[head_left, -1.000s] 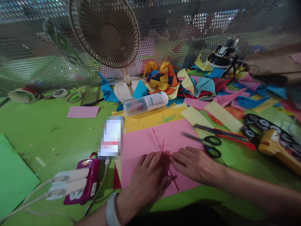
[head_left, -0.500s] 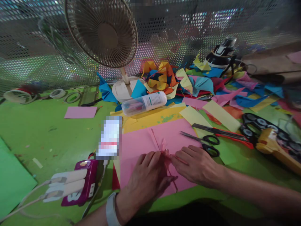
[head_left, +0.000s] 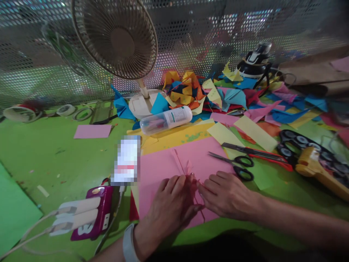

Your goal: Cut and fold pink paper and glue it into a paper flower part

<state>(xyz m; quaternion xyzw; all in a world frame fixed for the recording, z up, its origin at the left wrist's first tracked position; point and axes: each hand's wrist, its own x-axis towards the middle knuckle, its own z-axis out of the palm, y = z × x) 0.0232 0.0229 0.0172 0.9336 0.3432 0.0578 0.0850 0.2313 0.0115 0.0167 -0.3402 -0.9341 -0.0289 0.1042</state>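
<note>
My left hand (head_left: 173, 200), with a pale band on its wrist, has its fingers curled closed on a piece of folded pink paper (head_left: 188, 167). From the other side my right hand (head_left: 227, 194) pinches the same paper. Narrow points of the folded paper stick out above and between my fingers; its middle is mostly hidden by them. Both hands work low over a flat pink sheet (head_left: 158, 165), which lies on yellow paper (head_left: 169, 140). Just beyond my right hand lie black-handled scissors (head_left: 244, 162), blades pointing left.
A utility knife (head_left: 267, 156) and a yellow-handled tool (head_left: 313, 165) lie at right. Behind are a clear bottle (head_left: 155, 123), folded paper shapes (head_left: 185, 89) and a fan (head_left: 122, 42). A phone (head_left: 127, 160) and purple power strip (head_left: 94, 214) with cables sit left on the green table (head_left: 54, 163).
My right hand has shifted slightly at the folded pink paper, its fingers a little more bent. My left hand keeps nearly the same place. The whole view has moved slightly.
</note>
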